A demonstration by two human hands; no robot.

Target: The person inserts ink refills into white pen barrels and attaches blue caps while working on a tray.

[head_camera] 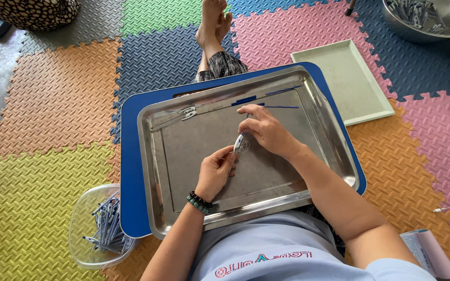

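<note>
A steel tray rests on a blue lap board over my legs. Over the tray's middle, my left hand and my right hand meet on a small white and silver pen part, pinched between the fingertips of both. At the tray's far edge lie a white clip piece, a short blue piece and thin blue refill tubes. My left wrist wears a dark bead bracelet.
A clear plastic bowl with several blue and white pens sits at my left. A pale green tray lies to the far right, a steel bowl of parts beyond it. Coloured foam mats cover the floor.
</note>
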